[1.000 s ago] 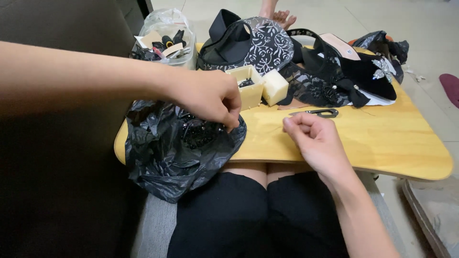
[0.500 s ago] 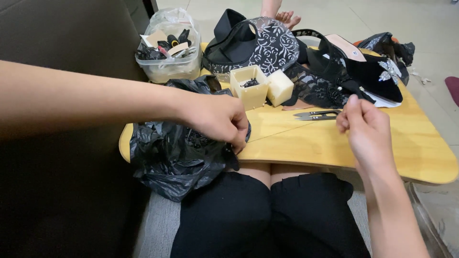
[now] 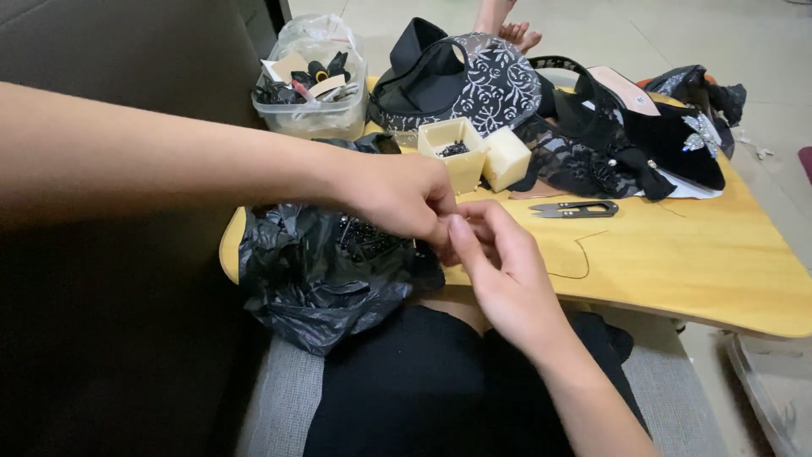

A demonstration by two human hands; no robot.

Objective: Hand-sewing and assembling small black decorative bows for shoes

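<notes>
**Both hands meet over a bag of black beads**

The pale wooden lap table (image 3: 694,262) spans the person's thighs and carries everything. At its far side lies a heap of black lace and velvet fabric pieces (image 3: 592,135), with a clear plastic tub of trimmings (image 3: 313,85) to the left. The crumpled black plastic bag (image 3: 313,279) hangs over the near left edge, open on a cluster of small black beads (image 3: 364,237). Two cream square boxes (image 3: 478,156) stand just behind it, and small black thread snips (image 3: 575,208) lie well apart to the right.

The left hand (image 3: 397,195) reaches across the bag with its fingertips pinched together; the right hand (image 3: 499,271) rises to meet it, fingers curled and touching the left. Something tiny, probably a bead or thread, seems held between them, though it is too small to make out. This looks like a picking or threading step, and it calls for a steady, fine pinch right above the open bag.
</notes>
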